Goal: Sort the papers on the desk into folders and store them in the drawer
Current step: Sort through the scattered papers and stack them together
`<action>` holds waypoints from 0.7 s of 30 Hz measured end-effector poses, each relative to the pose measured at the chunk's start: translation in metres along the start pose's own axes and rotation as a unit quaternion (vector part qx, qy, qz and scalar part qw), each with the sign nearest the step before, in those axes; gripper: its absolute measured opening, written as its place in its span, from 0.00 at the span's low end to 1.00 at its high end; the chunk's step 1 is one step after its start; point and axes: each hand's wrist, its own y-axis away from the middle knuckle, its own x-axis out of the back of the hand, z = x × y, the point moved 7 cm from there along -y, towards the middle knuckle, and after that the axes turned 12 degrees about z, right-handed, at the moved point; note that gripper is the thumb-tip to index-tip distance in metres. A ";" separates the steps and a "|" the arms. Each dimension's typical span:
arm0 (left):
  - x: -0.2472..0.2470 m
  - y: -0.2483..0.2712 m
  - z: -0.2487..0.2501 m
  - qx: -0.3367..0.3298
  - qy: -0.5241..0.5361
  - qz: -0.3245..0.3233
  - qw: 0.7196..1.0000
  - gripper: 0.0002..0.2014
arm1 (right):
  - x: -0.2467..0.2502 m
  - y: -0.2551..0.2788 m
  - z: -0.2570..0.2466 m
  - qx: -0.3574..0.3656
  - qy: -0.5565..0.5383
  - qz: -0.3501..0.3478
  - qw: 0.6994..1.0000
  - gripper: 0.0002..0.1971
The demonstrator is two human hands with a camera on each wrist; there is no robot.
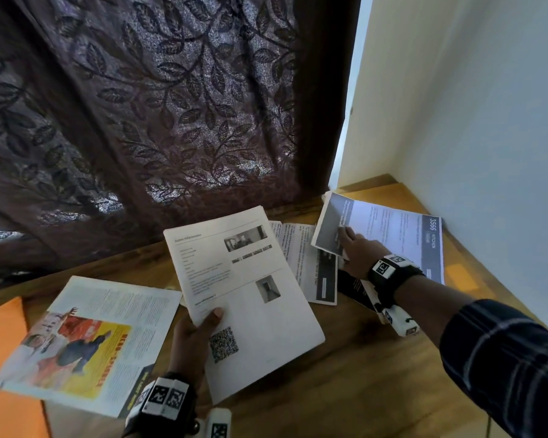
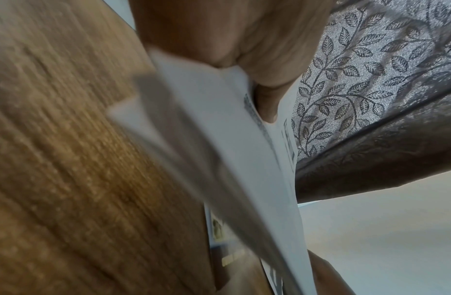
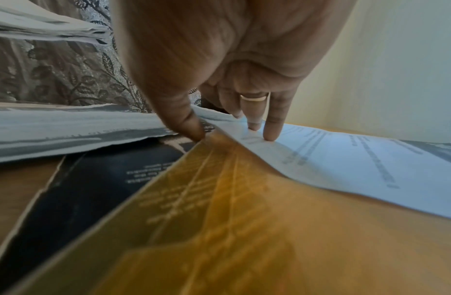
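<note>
My left hand (image 1: 203, 327) grips a stack of white printed sheets (image 1: 244, 289) with a QR code, thumb on top, held tilted above the wooden desk (image 1: 345, 390). The left wrist view shows that stack (image 2: 219, 139) edge-on under the thumb (image 2: 267, 105). My right hand (image 1: 353, 248) reaches to the back right corner onto a sheet headed "3566 KITCHEN" (image 1: 393, 235). In the right wrist view the thumb (image 3: 191, 127) is tucked at that sheet's edge and the fingers (image 3: 269, 131) lie on top of the sheet (image 3: 345, 159), pinching it; its grey end curls up off the desk.
An open magazine page (image 1: 86, 343) with a colourful picture lies front left, beside an orange folder (image 1: 0, 343). Folded printed sheets (image 1: 301, 257) and a dark booklet (image 1: 358, 289) lie mid-desk. A yellow sheet (image 3: 244, 219) sits under my right wrist. A curtain (image 1: 140, 121) and wall (image 1: 487, 121) close the back.
</note>
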 end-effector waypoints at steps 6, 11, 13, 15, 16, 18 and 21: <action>-0.007 -0.002 0.001 -0.001 0.006 -0.020 1.000 0.10 | 0.017 0.013 0.003 -0.023 -0.043 0.026 0.998 0.21; -0.014 0.000 0.000 -0.006 0.011 -0.033 0.999 0.09 | 0.041 0.049 -0.005 0.029 -0.115 0.149 0.982 0.21; -0.015 0.000 -0.002 -0.001 0.012 -0.039 0.999 0.09 | 0.048 0.074 -0.017 0.094 -0.190 0.202 0.956 0.22; -0.016 -0.002 -0.006 0.008 0.006 -0.044 0.999 0.09 | 0.055 0.107 -0.038 0.186 -0.253 0.224 0.923 0.23; -0.016 -0.004 -0.009 0.013 0.002 -0.044 0.999 0.09 | 0.055 0.124 -0.049 0.225 -0.250 0.208 0.918 0.25; -0.017 -0.006 -0.013 0.020 -0.001 -0.042 0.999 0.08 | 0.041 0.153 -0.071 0.302 -0.160 0.137 0.930 0.28; -0.021 -0.008 -0.015 0.004 -0.006 -0.062 0.998 0.10 | 0.003 0.183 -0.078 0.386 0.032 0.085 0.918 0.32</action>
